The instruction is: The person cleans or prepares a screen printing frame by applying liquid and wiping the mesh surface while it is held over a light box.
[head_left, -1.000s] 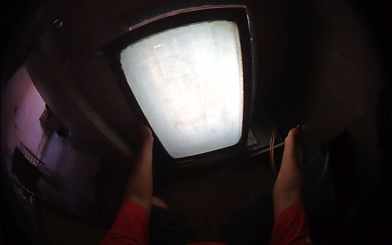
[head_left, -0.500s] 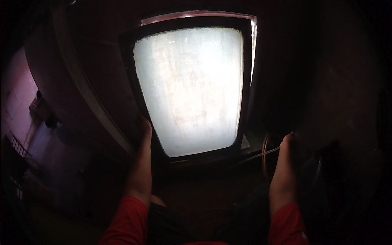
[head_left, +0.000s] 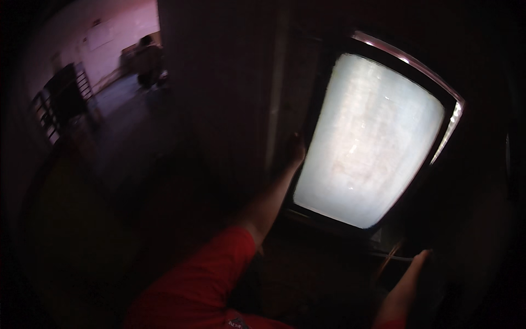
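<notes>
A glowing white, translucent panel in a dark frame (head_left: pixel 378 142) fills the upper right, tilted to the right. My left hand (head_left: pixel 297 151) grips the frame's left side, low down; its fingers are mostly lost in the dark. To the lower right of the frame, apart from it, is my right hand (head_left: pixel 421 256), closed, thumb side up. A thin pale line (head_left: pixel 395 256), maybe a cord or a jet, runs from it toward the frame's lower corner. What the right hand holds is too dark to make out.
Behind the frame shows a lit edge (head_left: pixel 455 123) of a backing. A brownish loop (head_left: pixel 388 260) hangs beside my right hand. At far left, a dim room holds a dark chair (head_left: pixel 67 93) and a person (head_left: pixel 149 61) by a pale wall (head_left: pixel 118 33).
My view has turned left, so the framed panel now appears farther right and tilted, and more of the room shows. My left hand stays at the frame's side, my right hand below right.
</notes>
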A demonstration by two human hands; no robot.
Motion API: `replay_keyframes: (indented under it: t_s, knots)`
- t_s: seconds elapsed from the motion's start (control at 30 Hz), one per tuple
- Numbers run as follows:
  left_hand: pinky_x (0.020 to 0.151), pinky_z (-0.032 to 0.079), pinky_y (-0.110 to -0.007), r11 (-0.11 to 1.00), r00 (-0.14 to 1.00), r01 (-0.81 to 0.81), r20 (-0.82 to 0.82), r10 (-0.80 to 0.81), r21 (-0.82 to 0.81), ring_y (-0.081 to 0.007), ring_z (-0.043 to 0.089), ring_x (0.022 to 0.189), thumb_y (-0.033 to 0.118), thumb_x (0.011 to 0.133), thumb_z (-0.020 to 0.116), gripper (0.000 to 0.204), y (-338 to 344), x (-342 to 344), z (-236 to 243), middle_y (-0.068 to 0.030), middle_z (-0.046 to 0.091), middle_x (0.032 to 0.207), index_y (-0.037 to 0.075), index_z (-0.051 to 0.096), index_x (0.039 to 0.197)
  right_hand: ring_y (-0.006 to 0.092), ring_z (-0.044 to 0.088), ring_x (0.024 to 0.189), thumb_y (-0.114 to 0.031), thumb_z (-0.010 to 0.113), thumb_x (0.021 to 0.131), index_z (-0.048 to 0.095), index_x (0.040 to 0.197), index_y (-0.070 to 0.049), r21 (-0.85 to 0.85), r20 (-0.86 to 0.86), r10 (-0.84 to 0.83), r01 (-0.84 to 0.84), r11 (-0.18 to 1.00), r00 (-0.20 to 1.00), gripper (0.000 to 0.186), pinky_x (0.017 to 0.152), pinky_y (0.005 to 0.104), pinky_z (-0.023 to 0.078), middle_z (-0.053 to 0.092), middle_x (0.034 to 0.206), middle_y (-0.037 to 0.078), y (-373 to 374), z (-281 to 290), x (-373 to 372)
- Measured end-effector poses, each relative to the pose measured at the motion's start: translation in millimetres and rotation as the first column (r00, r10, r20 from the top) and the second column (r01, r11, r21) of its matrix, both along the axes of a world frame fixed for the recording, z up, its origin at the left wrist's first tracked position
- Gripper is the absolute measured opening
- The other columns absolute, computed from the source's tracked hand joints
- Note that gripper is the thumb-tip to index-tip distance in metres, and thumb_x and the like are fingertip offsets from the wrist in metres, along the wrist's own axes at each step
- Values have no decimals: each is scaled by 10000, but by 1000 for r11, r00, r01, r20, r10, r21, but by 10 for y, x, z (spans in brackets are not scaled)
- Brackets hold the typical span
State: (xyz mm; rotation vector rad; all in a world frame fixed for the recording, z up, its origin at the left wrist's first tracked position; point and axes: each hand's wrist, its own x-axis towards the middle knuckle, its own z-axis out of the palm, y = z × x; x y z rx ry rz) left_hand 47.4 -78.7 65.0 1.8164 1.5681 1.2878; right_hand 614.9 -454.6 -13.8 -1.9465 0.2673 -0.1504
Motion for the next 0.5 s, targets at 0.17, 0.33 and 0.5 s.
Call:
replay_keyframes:
  t_s: [0.17, 0.33, 0.5]
  knots:
    - [948, 355, -406, 994, 941, -8, 336, 45, -110, -383, 443, 1127, 342, 925, 322, 504, -352, -127, 181, -289, 441, 1213, -49, 383, 1237, 360, 587, 931, -407, 472, 856, 562, 929, 102, -215, -78, -75, 57, 975, 994, 523, 770, 421, 482, 581, 987, 276, 30, 290, -219]
    - [933, 366, -412, 990, 979, -22, 196, 49, -139, -348, 455, 1143, 524, 878, 368, 670, -452, -354, 381, -265, 463, 1212, -71, 423, 1182, 366, 591, 913, -448, 476, 844, 562, 925, 111, -103, -73, -82, 74, 992, 994, 572, 772, 418, 484, 585, 982, 270, 184, 328, -304]
    - [943, 366, -403, 972, 991, -104, 62, 119, -209, -384, 448, 1135, 573, 844, 369, 746, -907, -232, 665, -298, 433, 1226, -71, 420, 1216, 360, 596, 899, -434, 499, 834, 572, 920, 104, -90, -69, -124, 118, 989, 990, 549, 772, 414, 484, 591, 973, 263, 21, 453, -274]
